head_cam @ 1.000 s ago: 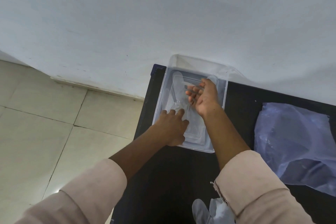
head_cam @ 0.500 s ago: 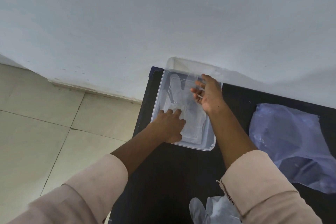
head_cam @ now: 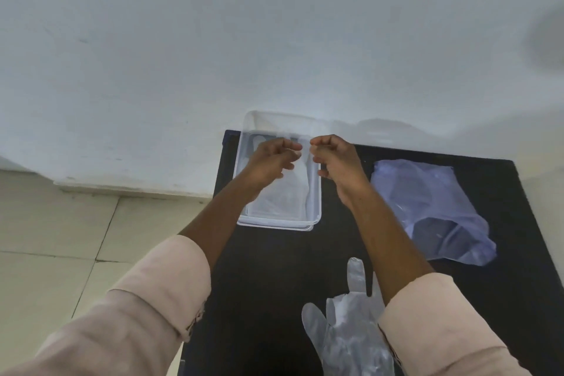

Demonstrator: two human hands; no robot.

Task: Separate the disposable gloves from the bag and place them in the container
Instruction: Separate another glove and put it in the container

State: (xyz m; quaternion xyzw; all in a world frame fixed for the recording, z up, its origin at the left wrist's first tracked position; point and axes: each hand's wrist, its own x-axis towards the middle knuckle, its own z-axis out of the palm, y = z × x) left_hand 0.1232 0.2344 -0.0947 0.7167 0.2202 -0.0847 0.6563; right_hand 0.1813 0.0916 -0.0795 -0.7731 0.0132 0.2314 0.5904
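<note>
A clear plastic container sat at the far left corner of the black tabletop, just above the middle of the frame and close against the white wall. Inside it lay flat, translucent disposable gloves, their pale film covering most of the floor of the box; how many lay there could not be told. To the right of the container, in the right-centre of the frame, a crumpled bluish plastic bag rested on the tabletop, apart from the box. At the bottom centre another clear disposable glove lay spread on the dark surface, its digits pointing up the frame, partly hidden by the right sleeve.

Both forearms reached up from the lower corners and converged over the far end of the container. The left hand hovered above the box with its fingers curled and narrowed toward the thumb. The right hand was held just beside it, over the container's right rim, fingers likewise bent inward in a loose pinch. The fingertips of the two hands nearly met. Whether a thin film was caught between them could not be told, as the hands were blurred. Pale pink sleeves covered both arms to mid-forearm. Beige floor tiles filled the left of the frame.
</note>
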